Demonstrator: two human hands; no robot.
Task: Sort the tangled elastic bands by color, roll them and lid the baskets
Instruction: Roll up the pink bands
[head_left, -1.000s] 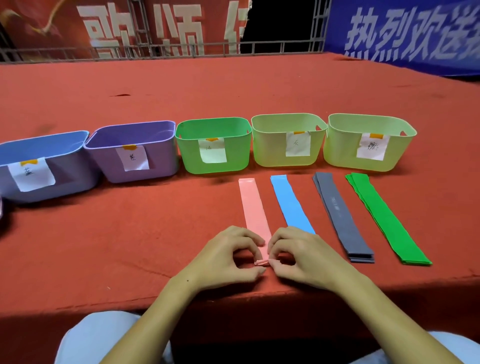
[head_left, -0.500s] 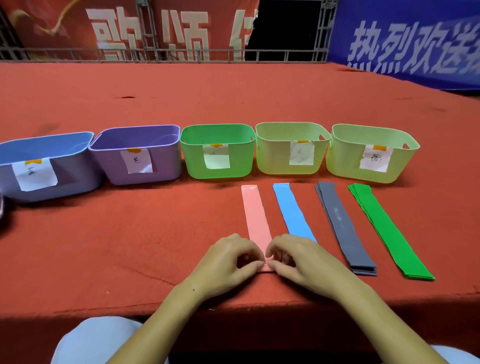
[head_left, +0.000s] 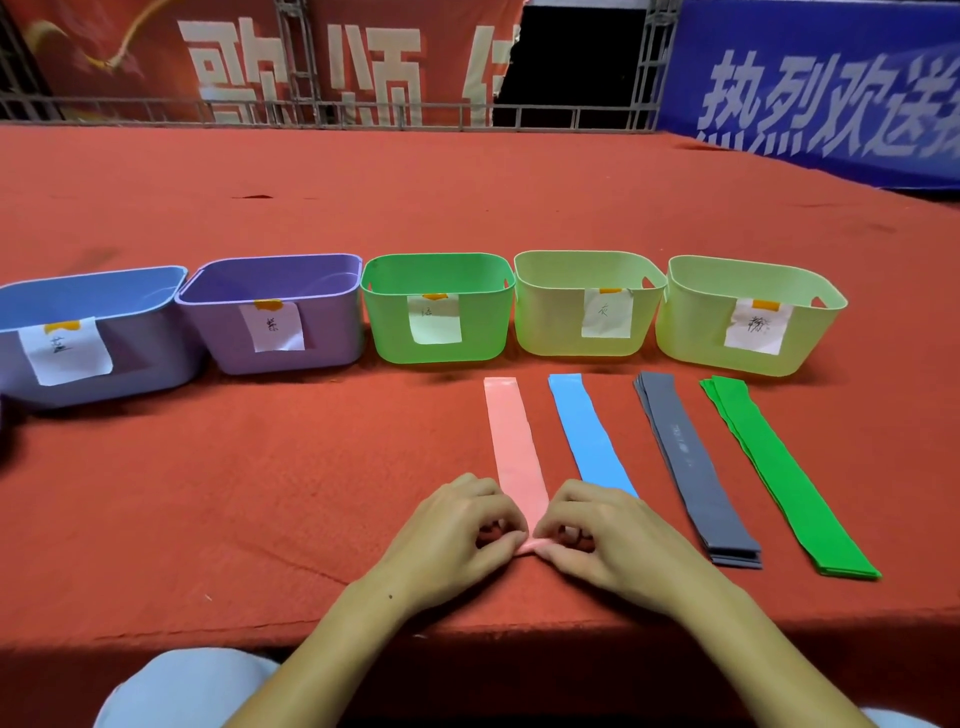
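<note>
- Five open baskets stand in a row across the middle of the frame on the red table (head_left: 260, 493): a blue basket (head_left: 104, 364) at the far left, a purple basket (head_left: 322, 332), a green basket (head_left: 483, 332), and two pale yellow-green ones, the fourth basket (head_left: 550, 322) and the fifth basket (head_left: 696, 332). Each carries one paper label on its front wall.
- Four groups of bands lie side by side below the right-hand baskets: a pink band (head_left: 511, 441), a blue band (head_left: 589, 431), a grey stack (head_left: 691, 462) and a green stack (head_left: 779, 467).
- How many bands each stack holds cannot be told, though layered edges show at their near ends.
- All four run lengthwise from the baskets toward the lower edge of the frame, fanning slightly to the right.
- The pink band is flat, smooth and pale salmon; its near end is curled into a small roll just below centre frame.
- The left hand (head_left: 452, 540) and the right hand (head_left: 608, 545) meet at that roll, fingers curled, each pinching it between thumb and fingertips.
- The right hand covers the near end of the blue band.
</note>
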